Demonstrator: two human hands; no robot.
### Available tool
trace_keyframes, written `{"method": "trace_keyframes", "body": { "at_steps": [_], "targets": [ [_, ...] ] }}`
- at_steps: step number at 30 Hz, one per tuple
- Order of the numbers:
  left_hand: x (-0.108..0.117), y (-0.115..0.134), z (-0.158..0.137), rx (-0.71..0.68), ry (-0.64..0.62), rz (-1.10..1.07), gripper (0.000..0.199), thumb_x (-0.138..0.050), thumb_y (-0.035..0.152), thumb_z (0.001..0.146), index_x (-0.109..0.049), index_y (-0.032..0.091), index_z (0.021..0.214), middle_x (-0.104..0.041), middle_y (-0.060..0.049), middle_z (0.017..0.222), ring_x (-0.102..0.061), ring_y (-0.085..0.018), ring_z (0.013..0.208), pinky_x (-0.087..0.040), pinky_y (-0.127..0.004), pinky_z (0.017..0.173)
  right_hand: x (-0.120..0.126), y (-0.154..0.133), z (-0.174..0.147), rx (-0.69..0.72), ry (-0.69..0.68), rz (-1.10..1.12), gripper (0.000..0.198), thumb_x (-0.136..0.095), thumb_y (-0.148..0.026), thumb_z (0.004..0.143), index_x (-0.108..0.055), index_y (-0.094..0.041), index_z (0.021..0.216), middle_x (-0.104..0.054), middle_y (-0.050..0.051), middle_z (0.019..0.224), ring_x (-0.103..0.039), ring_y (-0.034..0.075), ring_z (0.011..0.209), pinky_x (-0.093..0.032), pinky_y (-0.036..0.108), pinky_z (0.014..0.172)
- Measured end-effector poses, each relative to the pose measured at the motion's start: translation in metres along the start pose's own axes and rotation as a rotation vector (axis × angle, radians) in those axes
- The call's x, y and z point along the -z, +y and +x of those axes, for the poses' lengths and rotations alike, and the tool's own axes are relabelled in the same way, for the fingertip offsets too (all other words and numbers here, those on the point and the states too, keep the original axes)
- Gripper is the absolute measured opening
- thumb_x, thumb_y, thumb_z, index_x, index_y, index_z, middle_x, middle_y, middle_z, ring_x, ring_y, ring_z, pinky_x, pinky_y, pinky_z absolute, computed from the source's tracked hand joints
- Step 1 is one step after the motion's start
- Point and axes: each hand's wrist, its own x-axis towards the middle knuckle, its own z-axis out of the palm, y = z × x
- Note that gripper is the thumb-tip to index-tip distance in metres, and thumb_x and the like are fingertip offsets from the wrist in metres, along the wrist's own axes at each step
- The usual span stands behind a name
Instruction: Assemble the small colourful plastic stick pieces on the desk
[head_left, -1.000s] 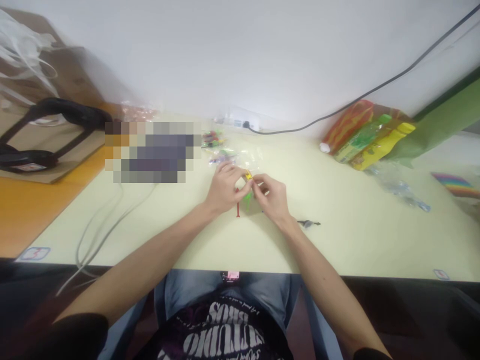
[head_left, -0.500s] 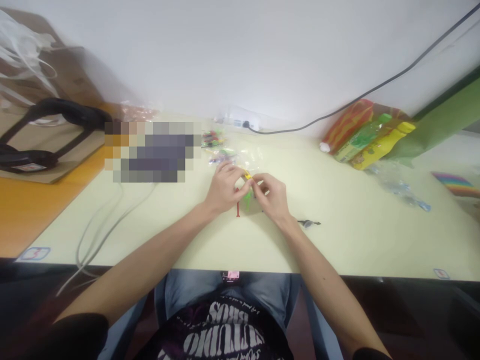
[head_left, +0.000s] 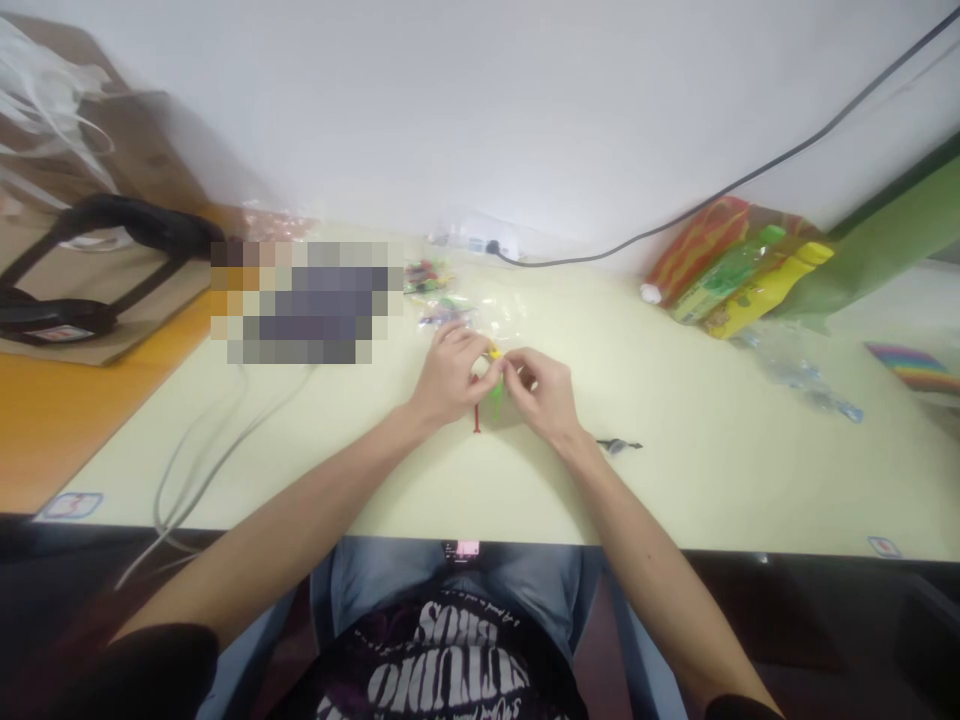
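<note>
Over the middle of the pale table (head_left: 675, 480), my left hand (head_left: 452, 375) and my right hand (head_left: 544, 392) meet at the fingertips. Both pinch a small yellow piece (head_left: 495, 352), of which only a little shows between the fingers. Below the fingertips is a green piece (head_left: 496, 400); whether it hangs from the yellow piece or lies on the table I cannot tell. A thin red stick-like piece (head_left: 476, 418) lies by my left wrist. To the right of my right wrist is a small black pointed piece (head_left: 621, 446).
Behind my hands lie clear plastic bags (head_left: 502, 312) and a pile of small coloured parts (head_left: 429, 275). A pixelated dark object (head_left: 315, 305) and pale cables (head_left: 180, 470) are at left. Bottle-shaped packets (head_left: 765, 290) lean against the wall at right, near crumpled clear plastic (head_left: 799, 370).
My hands stay nearly in place, fingertips together. Less of the yellow piece shows between them now, and my right fingers have shifted slightly.
</note>
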Motion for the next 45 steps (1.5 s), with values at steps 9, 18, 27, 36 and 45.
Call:
{"method": "trace_keyframes", "body": {
  "at_steps": [9,18,27,36,45],
  "targets": [
    [0.0008,0.0014,0.0007,0.013,-0.025,-0.004,0.018,-0.051,0.034,0.099,-0.061,0.023,0.091,-0.074,-0.004,0.093,-0.067,-0.025,0.097,-0.044,-0.051,0.115,-0.0004,-0.0004,-0.0003,0.014,0.010,0.002,0.017,-0.054,-0.032,0.098,-0.066,-0.021,0.093,-0.068,0.001,0.081,-0.055,0.013,0.059,-0.046,0.027,0.062],
    [0.0010,0.0017,0.0011,0.010,-0.023,-0.006,0.016,-0.051,0.034,0.099,-0.061,0.023,0.091,-0.073,-0.004,0.091,-0.067,-0.025,0.096,-0.044,-0.051,0.114,0.0001,-0.0030,-0.0008,-0.003,-0.001,-0.035,0.018,-0.053,-0.033,0.099,-0.065,-0.022,0.091,-0.068,0.001,0.081,-0.054,0.013,0.060,-0.046,0.027,0.063],
    [0.0003,0.0015,0.0012,0.009,-0.022,-0.009,0.017,-0.053,0.034,0.097,-0.057,0.024,0.085,-0.069,-0.003,0.086,-0.065,-0.024,0.093,-0.045,-0.051,0.115,0.0001,-0.0043,-0.0018,0.016,-0.008,-0.091,0.020,-0.050,-0.033,0.100,-0.063,-0.022,0.091,-0.067,0.002,0.079,-0.055,0.015,0.064,-0.043,0.028,0.064],
    [0.0014,0.0023,0.0014,-0.012,-0.028,-0.031,0.015,-0.055,0.029,0.094,-0.051,0.024,0.080,-0.064,0.002,0.074,-0.063,-0.021,0.078,-0.043,-0.051,0.118,0.0007,-0.0045,-0.0044,0.069,-0.016,-0.162,0.019,-0.048,-0.031,0.100,-0.062,-0.022,0.090,-0.066,0.001,0.075,-0.055,0.015,0.062,-0.041,0.028,0.064],
    [0.0050,0.0053,0.0045,-0.015,-0.069,-0.036,0.018,-0.053,0.030,0.093,-0.047,0.025,0.077,-0.060,0.003,0.067,-0.059,-0.020,0.072,-0.043,-0.051,0.117,0.0011,-0.0033,-0.0046,0.110,-0.008,-0.214,0.018,-0.048,-0.029,0.098,-0.062,-0.023,0.088,-0.070,0.001,0.076,-0.056,0.014,0.060,-0.042,0.028,0.064]
  ]
}}
